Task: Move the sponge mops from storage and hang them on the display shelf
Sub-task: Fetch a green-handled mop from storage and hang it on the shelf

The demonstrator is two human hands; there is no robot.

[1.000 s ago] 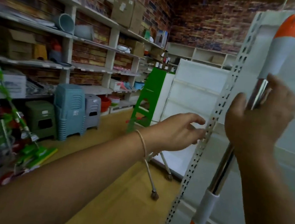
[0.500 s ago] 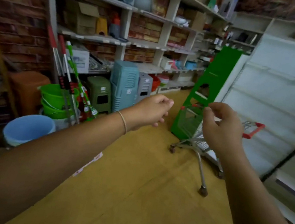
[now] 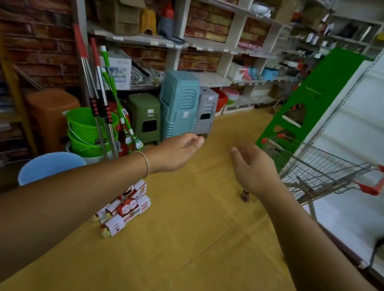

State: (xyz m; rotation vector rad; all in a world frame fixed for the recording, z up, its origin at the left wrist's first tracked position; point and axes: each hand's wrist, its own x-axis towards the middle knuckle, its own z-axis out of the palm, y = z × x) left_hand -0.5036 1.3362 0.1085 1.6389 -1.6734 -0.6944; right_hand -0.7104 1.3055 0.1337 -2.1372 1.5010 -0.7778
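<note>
Head view: left hand [image 3: 177, 152] and right hand [image 3: 253, 170] are both extended over the floor, fingers loosely curled, each grip empty. Sponge mops [image 3: 101, 98] stand leaning in the green buckets [image 3: 82, 125] to the left of the hands, well apart from both; the left hand is nearer. Their long axes run near upright, tops tilted left. Handles are chrome with red or green-and-white ends. Packaged heads [image 3: 125, 210] lie on the floor below the left forearm.

Sponge mops [image 3: 99, 97] with red and green grips are leaning upright beside the green buckets [image 3: 85, 128], packaged heads [image 3: 125, 207] lying below.
</note>
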